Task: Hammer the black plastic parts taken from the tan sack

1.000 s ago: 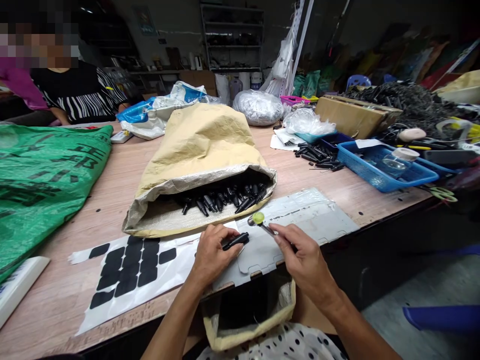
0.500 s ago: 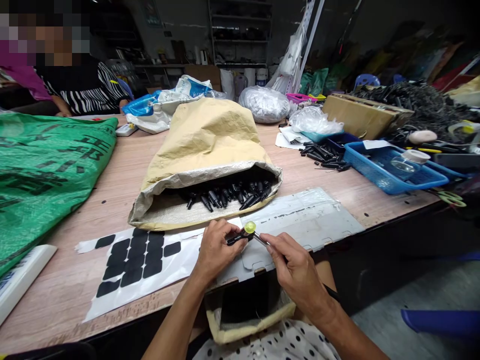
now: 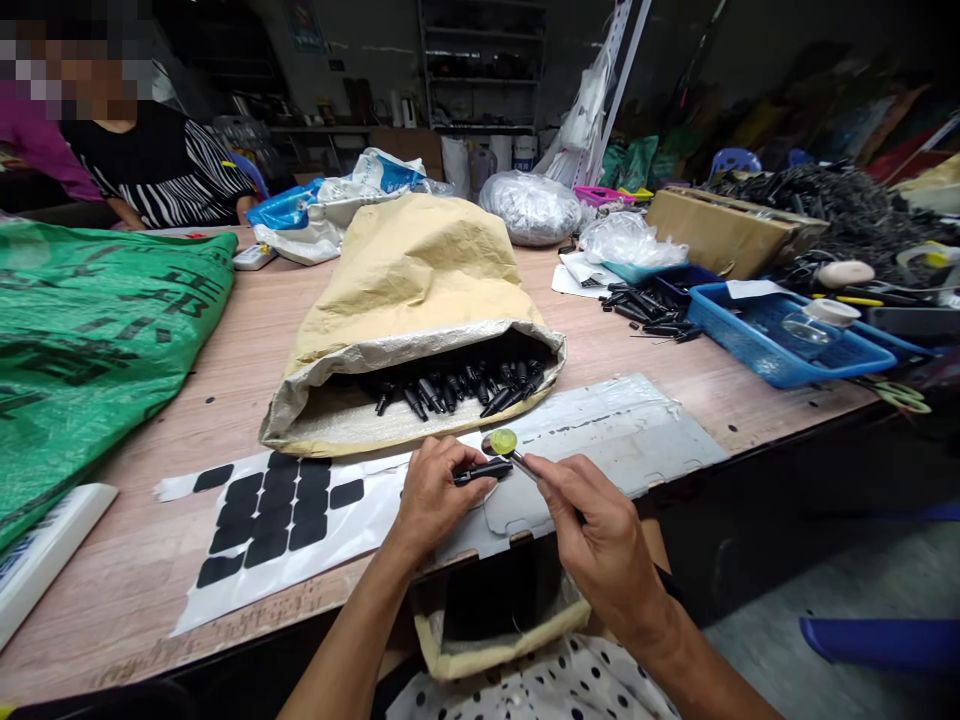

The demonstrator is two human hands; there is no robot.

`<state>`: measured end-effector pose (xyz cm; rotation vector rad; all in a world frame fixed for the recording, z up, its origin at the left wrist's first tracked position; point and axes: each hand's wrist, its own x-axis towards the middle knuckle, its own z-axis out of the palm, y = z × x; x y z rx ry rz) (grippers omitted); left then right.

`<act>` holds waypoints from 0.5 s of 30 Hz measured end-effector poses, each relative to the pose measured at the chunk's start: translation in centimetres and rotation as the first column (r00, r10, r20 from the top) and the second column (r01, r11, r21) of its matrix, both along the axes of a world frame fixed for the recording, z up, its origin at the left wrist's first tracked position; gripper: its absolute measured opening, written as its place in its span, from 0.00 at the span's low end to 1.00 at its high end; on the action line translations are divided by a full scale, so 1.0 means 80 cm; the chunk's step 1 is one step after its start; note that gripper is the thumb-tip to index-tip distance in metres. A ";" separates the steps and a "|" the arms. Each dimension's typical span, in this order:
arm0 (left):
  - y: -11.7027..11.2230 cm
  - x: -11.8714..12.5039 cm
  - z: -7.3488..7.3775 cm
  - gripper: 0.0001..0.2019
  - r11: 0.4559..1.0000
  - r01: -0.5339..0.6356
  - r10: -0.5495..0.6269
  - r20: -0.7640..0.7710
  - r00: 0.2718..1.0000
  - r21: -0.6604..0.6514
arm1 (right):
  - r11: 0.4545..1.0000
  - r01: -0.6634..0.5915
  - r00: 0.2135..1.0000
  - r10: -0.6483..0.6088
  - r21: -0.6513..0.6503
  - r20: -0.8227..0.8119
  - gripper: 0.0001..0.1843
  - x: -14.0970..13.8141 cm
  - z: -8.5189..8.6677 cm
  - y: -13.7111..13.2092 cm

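Along the near edge of the surface (image 3: pixel 247 330), the left hand (image 3: pixel 435 492) pinches a black piece (image 3: pixel 481 470), seemingly mid-work, just beside a small hammer (image 3: pixel 503 441) clasped in the right hand (image 3: pixel 594 515), while whether the similar pieces (image 3: pixel 431 395) in the tan sack (image 3: pixel 420 260) are done or waiting is unclear.

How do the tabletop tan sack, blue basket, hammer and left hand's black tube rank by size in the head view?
1. Tan sack
2. Blue basket
3. Hammer and black tube: look alike, both partly hidden; unsure

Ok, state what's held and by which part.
The left hand grips a black tube by its left end; the right hand, a small hammer by its handle.
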<state>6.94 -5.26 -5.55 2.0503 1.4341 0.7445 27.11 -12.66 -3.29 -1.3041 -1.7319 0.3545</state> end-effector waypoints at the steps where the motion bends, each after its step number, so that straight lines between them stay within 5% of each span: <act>1: 0.000 0.000 0.000 0.06 1.000 -0.001 0.001 0.001 1.000 0.001 | 1.000 0.005 1.000 -0.005 0.022 0.014 0.21 -0.002 -0.001 -0.001; 7: -0.001 0.002 0.004 0.04 1.000 -0.010 0.010 -0.005 1.000 -0.007 | 0.999 0.012 0.974 -0.003 -0.038 0.226 0.23 -0.001 -0.010 0.000; 15: 0.001 0.000 0.000 0.06 1.000 -0.005 0.005 -0.008 1.000 -0.005 | 0.994 0.082 0.989 -0.090 0.073 0.116 0.22 0.011 0.003 -0.003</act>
